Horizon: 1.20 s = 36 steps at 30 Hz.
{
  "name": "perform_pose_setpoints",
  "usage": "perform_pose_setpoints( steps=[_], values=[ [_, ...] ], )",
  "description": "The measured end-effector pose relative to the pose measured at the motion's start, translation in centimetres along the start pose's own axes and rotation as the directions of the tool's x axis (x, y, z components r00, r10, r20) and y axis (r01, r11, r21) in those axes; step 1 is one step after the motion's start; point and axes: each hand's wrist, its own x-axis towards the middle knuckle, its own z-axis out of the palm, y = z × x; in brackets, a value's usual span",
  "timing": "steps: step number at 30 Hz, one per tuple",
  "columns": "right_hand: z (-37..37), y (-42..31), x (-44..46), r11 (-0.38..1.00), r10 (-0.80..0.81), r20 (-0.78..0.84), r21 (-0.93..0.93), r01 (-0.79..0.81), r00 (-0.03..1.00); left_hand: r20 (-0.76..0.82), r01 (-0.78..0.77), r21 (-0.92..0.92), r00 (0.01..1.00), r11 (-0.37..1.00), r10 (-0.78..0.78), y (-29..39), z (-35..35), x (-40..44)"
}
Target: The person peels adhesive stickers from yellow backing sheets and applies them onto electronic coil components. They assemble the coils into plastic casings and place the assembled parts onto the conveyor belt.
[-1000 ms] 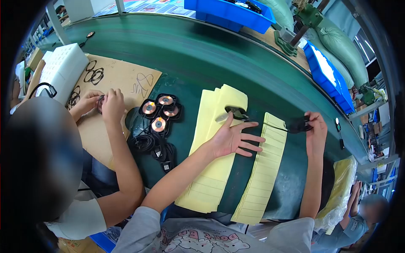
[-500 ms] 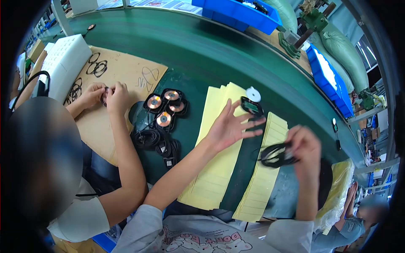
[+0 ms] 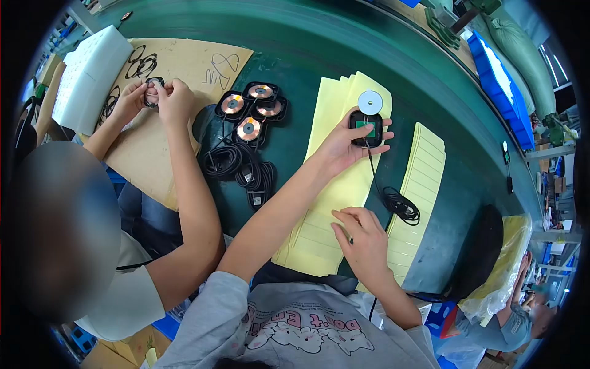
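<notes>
My left hand (image 3: 342,142) holds a small black square housing (image 3: 355,131) with a green circuit board (image 3: 364,130) inside, its thumb pressed on the board. A white disc (image 3: 370,102) stands out beyond the housing's far edge. From the near side of the housing a black cable runs down to a coiled bundle (image 3: 401,206), which lies at the edge of the narrow yellow sheets (image 3: 420,172). My right hand (image 3: 367,246) holds nothing; its fingers are bent and apart, over the wide yellow sheets (image 3: 316,237).
Left of the sheets lie several black housings with copper coils (image 3: 248,129) and coiled cables (image 3: 224,161). A co-worker's hands (image 3: 175,101) hold a black ring over cardboard (image 3: 144,160). A white foam block (image 3: 92,80) and a blue bin (image 3: 501,92) stand farther out.
My right hand has let go of the cable bundle and moved left and nearer my body. My left hand has closed on the housing. The view has tilted downward.
</notes>
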Motion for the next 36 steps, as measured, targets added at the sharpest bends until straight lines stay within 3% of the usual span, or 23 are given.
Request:
perform_pose_setpoints(
  steps=[9,15,18,21,27,36],
  values=[
    [-1.1,1.6,-1.7,0.999,0.026,-0.043,-0.031,-0.028,0.999,-0.008,0.016,0.038,1.000,0.999,-0.016,0.0,-0.1,0.2],
    [-2.0,2.1,-1.1,0.997,0.071,0.039,0.024,-0.072,0.997,0.002,-0.011,0.086,1.000,0.996,0.011,-0.2,-0.1,0.1],
    [-2.1,2.6,-1.2,0.999,0.000,0.058,0.051,-0.003,0.998,-0.009,-0.015,0.098,1.000,0.995,0.016,-0.2,0.1,-0.1],
    [-2.2,1.8,-1.2,0.998,0.060,-0.011,-0.019,-0.060,0.998,-0.015,-0.012,0.114,1.000,0.993,0.014,-0.1,0.3,-0.1],
    [-1.6,2.5,-1.7,0.999,-0.022,-0.042,-0.027,0.020,0.999,-0.017,-0.016,0.114,1.000,0.993,0.018,-0.1,0.3,-0.1],
    [-1.9,3.0,-1.1,0.999,-0.026,-0.010,-0.021,0.025,1.000,-0.010,-0.013,0.129,1.000,0.992,0.014,-0.1,0.3,0.0]
  ],
)
